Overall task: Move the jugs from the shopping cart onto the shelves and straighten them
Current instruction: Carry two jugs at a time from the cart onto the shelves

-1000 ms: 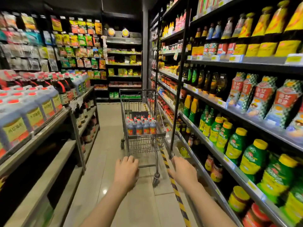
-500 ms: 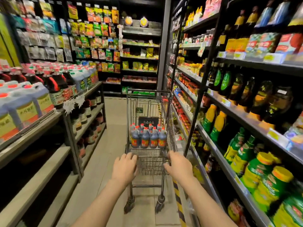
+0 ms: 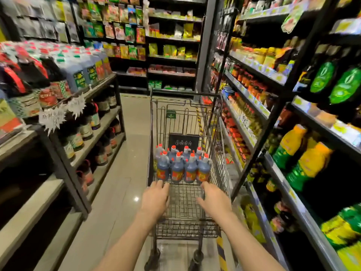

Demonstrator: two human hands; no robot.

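Eight or so dark jugs (image 3: 182, 166) with red caps and orange-red labels stand upright in two close rows, at the centre of the frame, on the wire floor of the shopping cart (image 3: 185, 200), toward its far end. The cart is a metal wire basket on wheels, pointing away down the aisle, with a small black sign on its far wall behind the jugs.

Both hands reach into the near part of the basket, just short of the front row of jugs. The left hand (image 3: 155, 200), at lower centre, has its fingers straight and close together, holding nothing; its fingertips lie near the leftmost front jug, and contact cannot be judged. The right hand (image 3: 214, 200), just right of it, also has its fingers extended and loosely together, thumb out to the side, holding nothing.

Grey shelves (image 3: 97, 122) on the left of the frame carry large pale jugs with coloured caps on top and dark bottles below. Black shelving (image 3: 252, 106) on the right holds green, yellow and dark bottles. Blurred packets hang on the far wall at the upper centre.
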